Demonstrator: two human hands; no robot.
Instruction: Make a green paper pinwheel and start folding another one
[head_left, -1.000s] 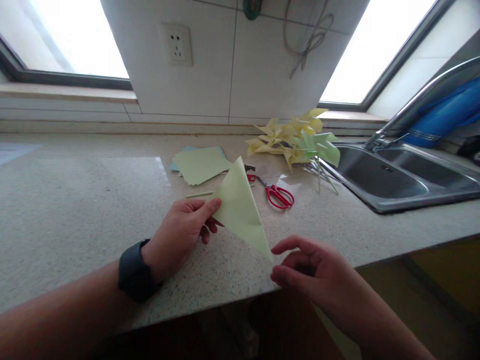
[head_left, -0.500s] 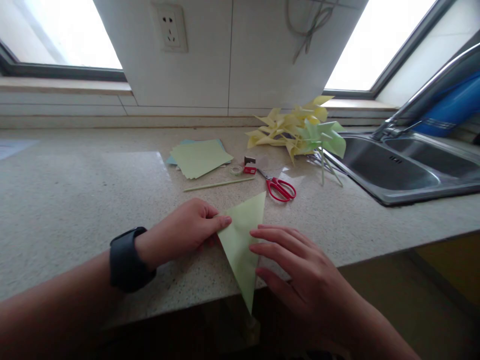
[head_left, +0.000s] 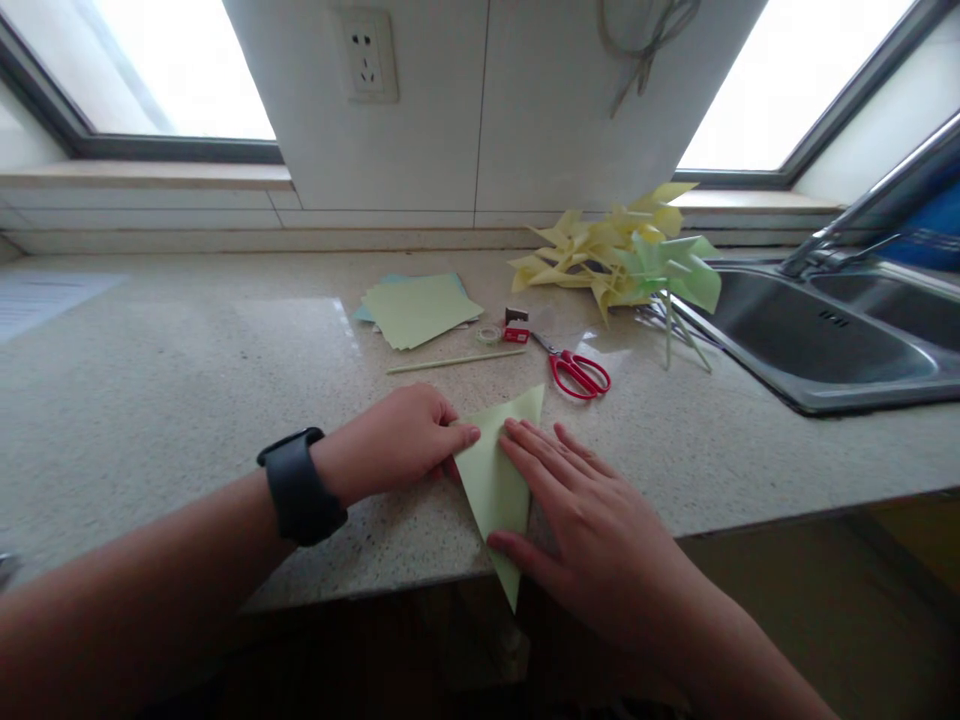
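A pale green sheet of paper [head_left: 491, 490], folded into a triangle, lies at the counter's front edge with its lower corner hanging over. My left hand [head_left: 409, 435], with a dark watch on the wrist, pinches the paper's left corner between thumb and fingers. Across the fold on the right, my right hand [head_left: 585, 510] rests flat with fingers stretched out and thumb spread toward the lower corner. Beyond the paper are red-handled scissors [head_left: 577, 373], blades slightly apart, and a thin pale green stick [head_left: 456, 361].
A stack of green and blue paper [head_left: 424, 310] lies farther back, beside a tape roll [head_left: 488, 336] and a small red box [head_left: 517, 326]. Yellow and green paper pinwheels [head_left: 615, 250] lie near the steel sink [head_left: 817, 320]. The counter [head_left: 187, 430] ends just before me.
My right hand has come down onto the paper, fingers now lying across its right side. The left hand keeps its pinch. The whole view has shifted slightly.
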